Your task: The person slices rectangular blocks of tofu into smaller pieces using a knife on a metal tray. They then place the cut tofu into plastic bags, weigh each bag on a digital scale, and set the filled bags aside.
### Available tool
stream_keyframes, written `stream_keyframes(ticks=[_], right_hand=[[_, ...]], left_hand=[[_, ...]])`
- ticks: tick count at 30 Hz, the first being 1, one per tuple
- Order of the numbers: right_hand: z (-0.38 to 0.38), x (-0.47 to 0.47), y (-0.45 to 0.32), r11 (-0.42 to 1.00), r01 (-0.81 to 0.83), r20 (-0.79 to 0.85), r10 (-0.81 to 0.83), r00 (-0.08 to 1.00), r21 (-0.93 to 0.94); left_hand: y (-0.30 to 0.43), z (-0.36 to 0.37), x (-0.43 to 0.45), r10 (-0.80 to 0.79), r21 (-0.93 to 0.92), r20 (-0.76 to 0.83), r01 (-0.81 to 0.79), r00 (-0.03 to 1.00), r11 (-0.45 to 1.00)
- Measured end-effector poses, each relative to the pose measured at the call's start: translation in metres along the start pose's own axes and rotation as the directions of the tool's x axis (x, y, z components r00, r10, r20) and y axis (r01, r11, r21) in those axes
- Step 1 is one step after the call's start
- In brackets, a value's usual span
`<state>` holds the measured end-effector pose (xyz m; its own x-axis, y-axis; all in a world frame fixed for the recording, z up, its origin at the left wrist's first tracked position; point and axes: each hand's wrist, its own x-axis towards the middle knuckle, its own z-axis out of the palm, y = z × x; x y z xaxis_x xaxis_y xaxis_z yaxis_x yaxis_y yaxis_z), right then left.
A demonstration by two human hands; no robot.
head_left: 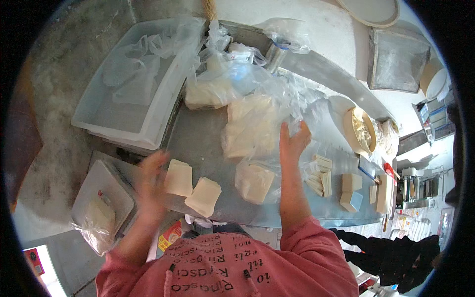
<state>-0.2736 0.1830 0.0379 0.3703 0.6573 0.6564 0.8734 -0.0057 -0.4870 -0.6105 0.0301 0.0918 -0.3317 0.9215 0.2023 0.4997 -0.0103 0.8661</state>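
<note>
My left hand is blurred beside a stack of thin square dough sheets; nothing shows in its grasp. A second, slightly fanned stack lies just to the right on the metal worktop. My right hand has thumb and fingers apart at the edge of loose clear plastic, with nothing solid between them. Left of it, a large pale block of stacked sheets sits under a clear plastic bag. Nearer me, another stack of sheets is inside a clear bag.
A white plastic tub holding plastic bags stands at upper left. A scale carries a bagged pale stack. Rightward lie cut dough strips, pale blocks and a round container. A person in dark clothing is at lower right.
</note>
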Motion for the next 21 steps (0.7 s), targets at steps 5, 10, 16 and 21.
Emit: stream_keyframes(ticks=[5,10,16,21], right_hand=[[-0.016,0.039,-0.044,0.266,-0.787,0.813,0.021,0.583,0.557],[-0.024,0.025,-0.077,0.355,-0.763,0.824,-0.039,0.565,0.540],[-0.015,0.036,-0.047,0.257,-0.831,0.779,0.294,0.553,0.493],[-0.023,0.025,-0.031,0.426,-0.769,0.657,0.409,0.633,0.476]], left_hand=[[0.077,0.190,0.097,-0.156,-0.292,0.386,0.280,0.909,0.914],[0.118,0.210,0.109,-0.064,-0.515,0.285,0.209,0.956,0.832],[0.052,0.158,0.106,0.122,-0.306,-0.110,-0.150,0.987,0.940],[0.049,0.165,0.046,0.390,0.208,0.100,-0.402,0.915,0.891]])
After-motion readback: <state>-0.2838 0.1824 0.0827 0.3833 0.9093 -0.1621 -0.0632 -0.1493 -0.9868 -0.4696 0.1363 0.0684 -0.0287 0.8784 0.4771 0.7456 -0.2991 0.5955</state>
